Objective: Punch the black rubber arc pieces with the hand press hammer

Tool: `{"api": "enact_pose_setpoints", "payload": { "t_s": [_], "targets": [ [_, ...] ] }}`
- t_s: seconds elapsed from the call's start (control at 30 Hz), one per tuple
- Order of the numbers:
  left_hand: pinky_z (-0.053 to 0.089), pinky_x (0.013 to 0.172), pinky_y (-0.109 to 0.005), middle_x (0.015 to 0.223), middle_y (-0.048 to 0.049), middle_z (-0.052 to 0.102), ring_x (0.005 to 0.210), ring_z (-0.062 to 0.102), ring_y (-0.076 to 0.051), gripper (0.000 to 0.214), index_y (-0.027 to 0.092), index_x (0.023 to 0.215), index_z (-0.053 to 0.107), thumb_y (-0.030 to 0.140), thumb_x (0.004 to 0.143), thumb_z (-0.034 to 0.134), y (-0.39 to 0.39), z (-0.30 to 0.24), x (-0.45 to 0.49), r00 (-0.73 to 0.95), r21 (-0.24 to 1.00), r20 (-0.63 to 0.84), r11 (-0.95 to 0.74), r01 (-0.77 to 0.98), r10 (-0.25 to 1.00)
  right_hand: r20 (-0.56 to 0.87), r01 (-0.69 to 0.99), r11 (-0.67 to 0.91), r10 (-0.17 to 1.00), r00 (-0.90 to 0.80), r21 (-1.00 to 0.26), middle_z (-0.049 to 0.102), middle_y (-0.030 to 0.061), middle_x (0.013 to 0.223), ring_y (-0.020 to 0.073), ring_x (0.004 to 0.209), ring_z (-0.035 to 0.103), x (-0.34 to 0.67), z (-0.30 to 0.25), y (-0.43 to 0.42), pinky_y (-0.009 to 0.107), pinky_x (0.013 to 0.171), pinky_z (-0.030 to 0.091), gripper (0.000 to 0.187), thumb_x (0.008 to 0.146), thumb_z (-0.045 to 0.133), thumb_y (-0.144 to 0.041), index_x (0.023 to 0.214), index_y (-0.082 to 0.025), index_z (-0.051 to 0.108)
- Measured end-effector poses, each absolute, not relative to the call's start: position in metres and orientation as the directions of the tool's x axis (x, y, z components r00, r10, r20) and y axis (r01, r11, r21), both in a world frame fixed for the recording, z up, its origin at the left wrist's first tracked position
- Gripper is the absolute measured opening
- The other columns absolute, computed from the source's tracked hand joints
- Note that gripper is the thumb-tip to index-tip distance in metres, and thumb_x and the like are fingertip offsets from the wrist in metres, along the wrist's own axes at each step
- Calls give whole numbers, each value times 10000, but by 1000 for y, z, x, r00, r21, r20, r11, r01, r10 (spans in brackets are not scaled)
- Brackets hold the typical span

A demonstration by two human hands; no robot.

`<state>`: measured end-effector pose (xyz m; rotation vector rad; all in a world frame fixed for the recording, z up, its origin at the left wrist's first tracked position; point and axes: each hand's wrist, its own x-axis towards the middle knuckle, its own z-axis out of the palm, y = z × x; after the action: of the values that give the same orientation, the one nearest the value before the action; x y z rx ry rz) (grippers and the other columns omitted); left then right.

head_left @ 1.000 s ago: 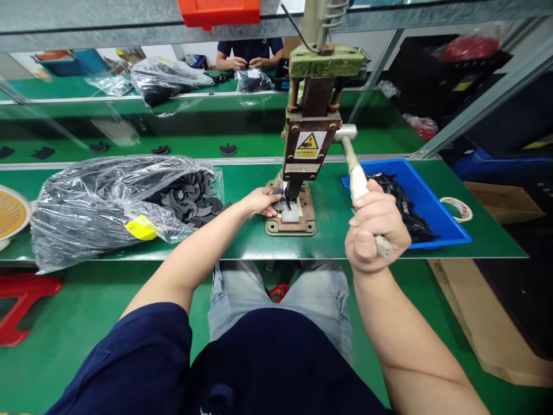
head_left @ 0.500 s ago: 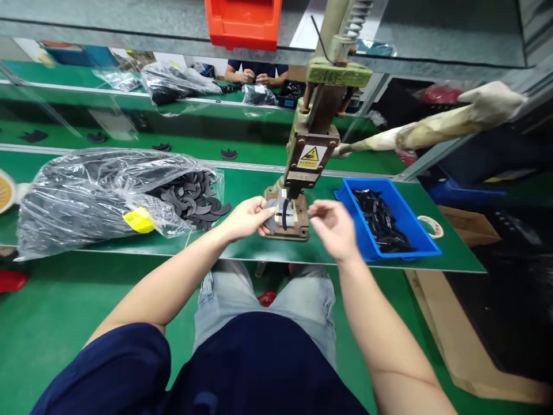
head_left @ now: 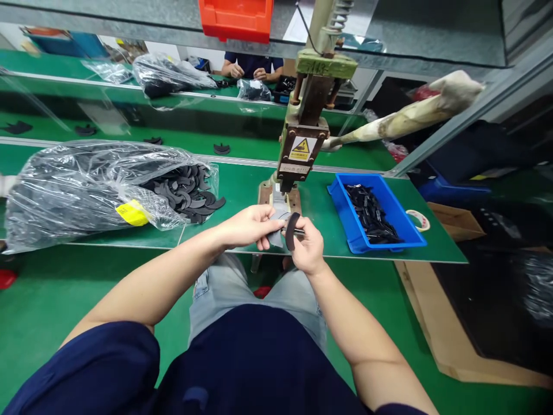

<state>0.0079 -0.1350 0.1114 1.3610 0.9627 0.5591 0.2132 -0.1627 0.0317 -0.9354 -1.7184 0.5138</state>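
My left hand [head_left: 248,226] pinches a flat grey piece [head_left: 276,237] between thumb and fingers, in front of the hand press. Close beside it, my right hand [head_left: 309,246] grips a black curved piece [head_left: 292,231], with a small dark part sticking out toward the fingers. The two pieces meet or overlap; I cannot tell whether they are joined. Just beyond both hands stands the hand press [head_left: 301,144], its ram above a pale fixture on a brown base [head_left: 294,200]. The press lever [head_left: 401,124] points to the right.
Left on the green bench lies a clear bag [head_left: 78,184] spilling black curved pieces [head_left: 185,193]. On the right are a blue bin [head_left: 356,233] of black parts and a tape roll [head_left: 419,220]. A red bin [head_left: 237,20] sits overhead. Another person's hands [head_left: 248,72] work beyond.
My right hand has come left and closed on the black curved piece. The pieces have left the press fixture and moved toward me, with my left hand still holding the grey one.
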Motion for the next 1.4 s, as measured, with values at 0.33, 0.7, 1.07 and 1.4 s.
{"api": "enact_pose_setpoints", "payload": {
  "t_s": [0.33,0.7,1.07,1.4],
  "targets": [
    [455,490,-245,632,29,632,548,654,-157,362,242,845,548,523,936,756,-139,101,0,431,919,-162,-23,393,888,641,527,716,676,-363,-457,787,94,1092,226,1007,717,228,43,-166,423,919,601,174,992,618,-304,1132,-232,690],
    [499,849,-404,890,-58,640,892,604,-230,228,237,821,650,389,983,702,-147,104,4,497,511,452,-672,537,741,661,604,727,633,-404,-327,776,78,1012,201,938,698,232,40,-166,368,839,579,133,1019,596,-304,1102,-226,665],
    [458,765,-371,785,-39,593,806,579,-211,336,234,692,557,360,982,668,-147,95,13,480,647,358,-584,490,801,644,646,722,621,-447,-249,687,43,830,177,769,587,228,33,-166,349,724,445,153,1026,570,-338,944,-221,627],
    [443,720,-318,784,-15,544,742,533,-168,396,225,674,528,450,977,651,-143,95,13,473,819,191,-406,407,860,687,561,759,601,-409,-331,689,53,840,174,769,612,230,29,-168,352,731,496,150,1027,537,-330,983,-234,644]
  ]
}}
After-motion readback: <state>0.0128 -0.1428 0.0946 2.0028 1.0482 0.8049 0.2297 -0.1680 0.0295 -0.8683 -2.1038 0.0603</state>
